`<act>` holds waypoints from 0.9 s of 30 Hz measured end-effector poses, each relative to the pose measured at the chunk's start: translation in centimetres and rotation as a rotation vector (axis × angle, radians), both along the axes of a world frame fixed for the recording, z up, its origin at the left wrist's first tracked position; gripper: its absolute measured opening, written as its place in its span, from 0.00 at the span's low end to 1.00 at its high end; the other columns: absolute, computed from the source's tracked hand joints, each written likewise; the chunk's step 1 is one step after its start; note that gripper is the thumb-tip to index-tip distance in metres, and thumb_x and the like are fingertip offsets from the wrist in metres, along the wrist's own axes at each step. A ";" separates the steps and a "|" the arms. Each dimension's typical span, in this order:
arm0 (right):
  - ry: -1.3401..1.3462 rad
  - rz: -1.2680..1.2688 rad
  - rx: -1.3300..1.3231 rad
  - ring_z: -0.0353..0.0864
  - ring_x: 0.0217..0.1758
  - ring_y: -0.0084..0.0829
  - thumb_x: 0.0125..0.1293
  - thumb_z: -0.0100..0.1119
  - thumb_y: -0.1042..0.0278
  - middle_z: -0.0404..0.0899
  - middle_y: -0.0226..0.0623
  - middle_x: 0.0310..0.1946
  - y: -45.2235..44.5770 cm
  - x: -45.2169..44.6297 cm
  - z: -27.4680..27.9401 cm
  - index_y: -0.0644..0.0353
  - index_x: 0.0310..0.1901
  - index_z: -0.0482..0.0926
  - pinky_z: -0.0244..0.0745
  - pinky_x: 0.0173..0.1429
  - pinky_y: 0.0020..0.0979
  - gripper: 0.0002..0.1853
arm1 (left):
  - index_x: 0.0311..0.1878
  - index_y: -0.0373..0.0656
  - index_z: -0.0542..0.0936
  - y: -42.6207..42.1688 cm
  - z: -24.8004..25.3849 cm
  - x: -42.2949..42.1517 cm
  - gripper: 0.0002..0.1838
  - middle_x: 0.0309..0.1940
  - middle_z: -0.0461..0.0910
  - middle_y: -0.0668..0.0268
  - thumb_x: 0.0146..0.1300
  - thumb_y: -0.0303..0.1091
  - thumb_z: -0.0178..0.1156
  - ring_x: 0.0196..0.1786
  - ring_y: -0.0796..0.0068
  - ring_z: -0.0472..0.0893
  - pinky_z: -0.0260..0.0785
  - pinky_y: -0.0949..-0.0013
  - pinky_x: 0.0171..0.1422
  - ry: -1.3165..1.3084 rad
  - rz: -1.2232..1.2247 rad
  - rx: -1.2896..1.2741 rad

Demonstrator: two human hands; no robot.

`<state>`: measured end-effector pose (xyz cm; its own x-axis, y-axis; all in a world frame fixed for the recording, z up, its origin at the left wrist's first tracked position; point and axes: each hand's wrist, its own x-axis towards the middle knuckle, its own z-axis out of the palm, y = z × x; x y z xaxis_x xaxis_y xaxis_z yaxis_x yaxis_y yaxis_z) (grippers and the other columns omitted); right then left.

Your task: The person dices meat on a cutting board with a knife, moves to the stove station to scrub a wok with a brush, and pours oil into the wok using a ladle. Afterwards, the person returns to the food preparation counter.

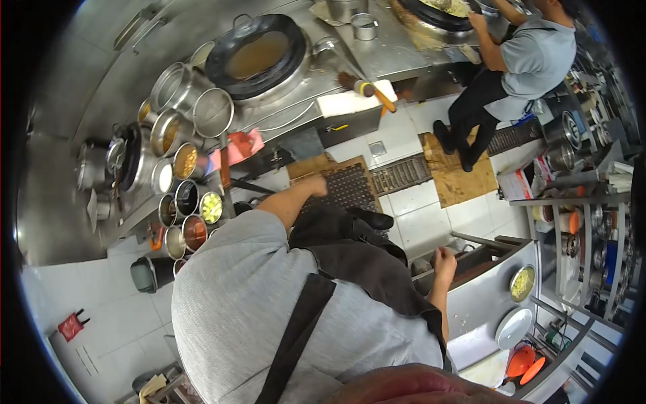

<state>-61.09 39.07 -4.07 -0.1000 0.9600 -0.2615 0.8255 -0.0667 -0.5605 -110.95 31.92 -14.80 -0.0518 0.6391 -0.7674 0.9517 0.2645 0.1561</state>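
My left hand (pixel 315 186) hangs over the dark perforated floor mat (pixel 350 188), its fingers curled in and nothing visible in them. Beside the open drawer (pixel 481 262) of the steel counter is my right hand (pixel 443 261), with its fingers bent together. Whatever it may hold is hidden or too small to make out. Small containers sit partly hidden in the drawer. On the counter top are a bowl of chopped pale yellow food (pixel 522 283) and a white plate (pixel 513 328).
A large wok (pixel 256 56) with brownish liquid sits on the range. Left of it are a strainer (pixel 213 113) and several ingredient pots. A brush (pixel 367 89) lies on the range edge. A co-worker (pixel 531 60) stands at another wok, upper right. Shelving (pixel 572 202) lines the right side.
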 end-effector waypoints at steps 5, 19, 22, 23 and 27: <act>-0.085 0.220 -0.173 0.85 0.29 0.37 0.60 0.61 0.60 0.84 0.47 0.32 -1.0 -6.8 -11.3 0.64 0.43 0.83 0.78 0.39 0.35 0.16 | 0.46 0.46 0.85 -11.8 3.8 -2.5 0.18 0.54 0.79 0.53 0.50 0.37 0.61 0.57 0.53 0.78 0.72 0.52 0.55 0.144 0.267 -0.528; -0.107 -0.222 -0.310 0.83 0.44 0.46 0.62 0.62 0.61 0.84 0.48 0.37 -11.5 -0.8 -2.1 0.63 0.46 0.81 0.76 0.49 0.39 0.15 | 0.55 0.34 0.76 12.2 -8.9 -5.9 0.28 0.59 0.72 0.46 0.50 0.39 0.61 0.64 0.49 0.70 0.66 0.58 0.65 0.159 0.374 0.578; -0.083 -0.452 -0.350 0.85 0.39 0.42 0.62 0.62 0.62 0.84 0.46 0.35 -12.8 -0.4 -1.2 0.64 0.46 0.81 0.78 0.45 0.37 0.15 | 0.64 0.31 0.66 17.0 -6.6 -4.4 0.39 0.63 0.65 0.43 0.50 0.43 0.62 0.69 0.45 0.61 0.55 0.56 0.72 0.174 0.242 0.470; -0.046 -0.570 -0.474 0.86 0.34 0.37 0.62 0.62 0.63 0.85 0.46 0.35 -11.8 -1.8 1.7 0.64 0.46 0.82 0.79 0.41 0.34 0.15 | 0.65 0.30 0.64 17.7 -8.0 -4.6 0.43 0.62 0.67 0.43 0.50 0.49 0.61 0.69 0.47 0.61 0.48 0.53 0.74 0.194 0.145 0.536; -0.046 -0.700 -0.557 0.86 0.36 0.39 0.61 0.62 0.64 0.85 0.47 0.37 -12.8 -3.7 1.9 0.63 0.45 0.82 0.79 0.43 0.35 0.14 | 0.45 0.43 0.85 19.4 -16.1 -6.5 0.23 0.48 0.80 0.45 0.60 0.48 0.48 0.57 0.49 0.77 0.61 0.50 0.66 0.139 -0.348 0.095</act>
